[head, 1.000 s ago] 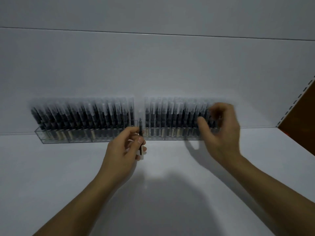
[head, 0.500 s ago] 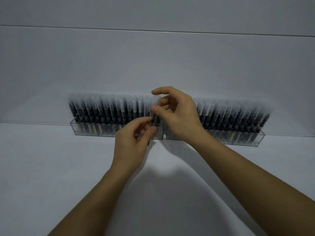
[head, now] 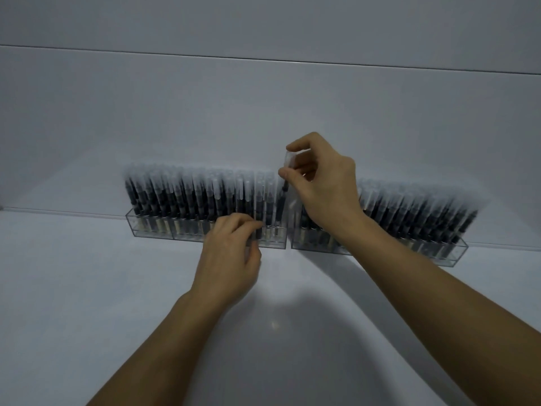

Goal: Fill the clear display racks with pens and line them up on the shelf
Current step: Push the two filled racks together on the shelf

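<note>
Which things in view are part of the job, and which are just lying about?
Job:
- left rack and right rack, both stocked
- raised pen, pinched by the right hand over the left rack's right end
- second pen, in the left hand grip at that rack's front
- shelf

Lying about:
- nothing loose shows, only the back panel

The white shelf surface lies open either side of the forearms; the white back panel closes it behind. The left clear plastic rack and right clear plastic rack stand crammed with pens, a narrow gap between; the right hand, pinching a black frosted-capped pen, hangs over that gap; the left hand, gripping a second pen, covers the left rack's right end.
</note>
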The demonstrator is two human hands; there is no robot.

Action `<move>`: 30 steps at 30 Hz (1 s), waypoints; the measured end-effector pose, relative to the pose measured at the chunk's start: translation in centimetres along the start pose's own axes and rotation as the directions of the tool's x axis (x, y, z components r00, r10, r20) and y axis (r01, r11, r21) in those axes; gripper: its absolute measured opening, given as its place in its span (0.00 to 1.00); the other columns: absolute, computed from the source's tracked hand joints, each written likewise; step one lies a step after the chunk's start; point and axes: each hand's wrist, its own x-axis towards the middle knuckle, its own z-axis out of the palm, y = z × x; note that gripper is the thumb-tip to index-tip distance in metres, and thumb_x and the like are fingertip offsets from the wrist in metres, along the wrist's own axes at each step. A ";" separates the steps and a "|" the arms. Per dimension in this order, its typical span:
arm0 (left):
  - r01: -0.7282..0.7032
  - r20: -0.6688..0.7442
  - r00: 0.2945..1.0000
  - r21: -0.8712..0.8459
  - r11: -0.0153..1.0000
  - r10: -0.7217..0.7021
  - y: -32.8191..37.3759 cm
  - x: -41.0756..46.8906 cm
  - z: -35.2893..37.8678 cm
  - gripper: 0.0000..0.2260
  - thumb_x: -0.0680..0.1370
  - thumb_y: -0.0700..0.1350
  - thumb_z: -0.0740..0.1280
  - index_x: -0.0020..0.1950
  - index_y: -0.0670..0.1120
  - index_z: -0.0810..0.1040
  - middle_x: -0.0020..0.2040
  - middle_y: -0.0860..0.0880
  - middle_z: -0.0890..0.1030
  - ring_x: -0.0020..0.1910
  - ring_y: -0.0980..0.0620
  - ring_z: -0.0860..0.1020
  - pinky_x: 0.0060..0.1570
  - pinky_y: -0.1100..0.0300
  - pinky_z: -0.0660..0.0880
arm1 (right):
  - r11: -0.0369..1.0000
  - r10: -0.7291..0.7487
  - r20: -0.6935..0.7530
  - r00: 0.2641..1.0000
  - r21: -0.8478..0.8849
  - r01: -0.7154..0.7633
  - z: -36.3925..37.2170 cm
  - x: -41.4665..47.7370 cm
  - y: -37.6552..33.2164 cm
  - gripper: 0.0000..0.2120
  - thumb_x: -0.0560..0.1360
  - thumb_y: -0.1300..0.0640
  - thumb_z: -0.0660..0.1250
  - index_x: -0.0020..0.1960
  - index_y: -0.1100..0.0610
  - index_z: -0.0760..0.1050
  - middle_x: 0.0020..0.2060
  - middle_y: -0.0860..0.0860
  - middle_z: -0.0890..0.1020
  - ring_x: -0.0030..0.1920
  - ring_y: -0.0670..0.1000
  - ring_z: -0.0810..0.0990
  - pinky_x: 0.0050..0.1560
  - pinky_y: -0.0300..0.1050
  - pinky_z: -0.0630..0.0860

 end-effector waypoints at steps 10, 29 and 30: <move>-0.008 0.028 1.000 0.042 0.999 0.007 -0.4 -0.2 0.6 0.18 0.75 0.42 0.68 0.65 0.50 0.79 0.58 0.55 0.73 0.60 0.51 0.69 0.56 0.47 0.74 | 0.991 -0.045 0.106 0.993 -0.122 0.058 0.9 0.9 0.8 0.12 0.74 0.59 0.77 0.55 0.56 0.79 0.41 0.48 0.80 0.40 0.47 0.81 0.47 0.44 0.81; -0.036 0.052 0.998 0.044 0.998 0.034 -0.2 -0.4 0.4 0.21 0.75 0.40 0.69 0.68 0.48 0.78 0.61 0.53 0.71 0.63 0.50 0.68 0.60 0.51 0.72 | 0.911 -0.214 0.206 0.955 -0.311 0.271 0.4 0.3 2.0 0.14 0.74 0.52 0.77 0.53 0.60 0.80 0.43 0.53 0.84 0.44 0.53 0.81 0.46 0.53 0.81; -0.038 0.052 0.998 0.045 0.998 0.036 -0.2 -0.4 0.4 0.21 0.75 0.40 0.69 0.68 0.48 0.77 0.61 0.52 0.71 0.63 0.50 0.68 0.61 0.51 0.72 | 0.907 -0.211 0.210 0.955 -0.322 0.271 0.4 0.3 2.2 0.14 0.74 0.51 0.77 0.53 0.59 0.80 0.43 0.53 0.84 0.43 0.53 0.82 0.46 0.54 0.81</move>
